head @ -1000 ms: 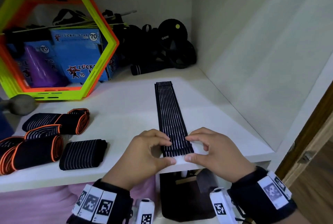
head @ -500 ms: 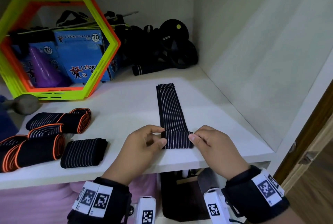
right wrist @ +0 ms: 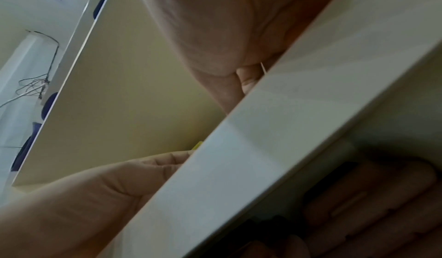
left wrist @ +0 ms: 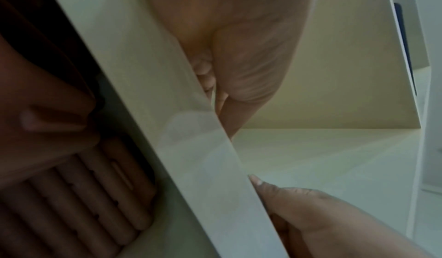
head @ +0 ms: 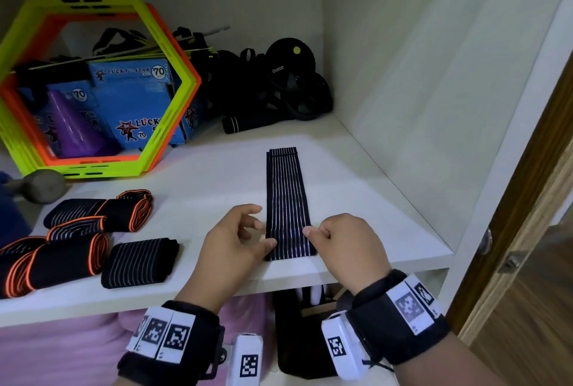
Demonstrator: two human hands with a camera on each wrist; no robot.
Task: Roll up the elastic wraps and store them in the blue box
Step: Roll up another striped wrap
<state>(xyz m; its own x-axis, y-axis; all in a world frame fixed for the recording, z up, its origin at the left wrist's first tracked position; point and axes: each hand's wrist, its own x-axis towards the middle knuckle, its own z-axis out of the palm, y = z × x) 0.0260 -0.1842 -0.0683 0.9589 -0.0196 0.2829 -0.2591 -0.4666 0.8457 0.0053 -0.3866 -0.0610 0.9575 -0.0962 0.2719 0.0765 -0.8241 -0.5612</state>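
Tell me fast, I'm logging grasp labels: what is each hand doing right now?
Left hand: pinching the near end of the striped wrap.
Right hand: fingers curled, pinching the same end's other edge.

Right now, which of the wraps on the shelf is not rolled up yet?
The striped wrap between the left hand and right hand: it lies flat and stretched toward the back. The others, at the left, are already rolled, most with orange edges.
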